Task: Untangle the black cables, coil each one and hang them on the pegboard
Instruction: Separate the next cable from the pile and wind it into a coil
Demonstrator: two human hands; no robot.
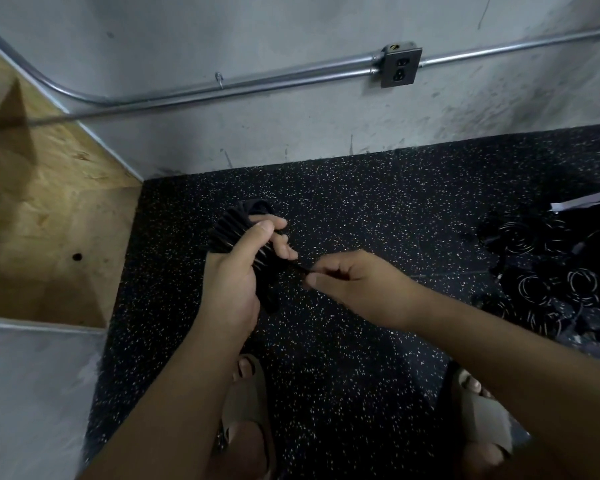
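coiled cable (pixel 234 232) in left hand (pixel 234 271), right hand (pixel 354 280) pinching end

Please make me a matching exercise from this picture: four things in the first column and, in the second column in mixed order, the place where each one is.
Things
1. coiled black cable
2. cable end
3. pile of black cables
4. electrical outlet

Places
a. on the grey wall, along the metal conduit
b. gripped in the left hand
c. on the speckled floor, at the right
d. pinched by the right hand

Pairs: 1-b, 2-d, 3-c, 4-a
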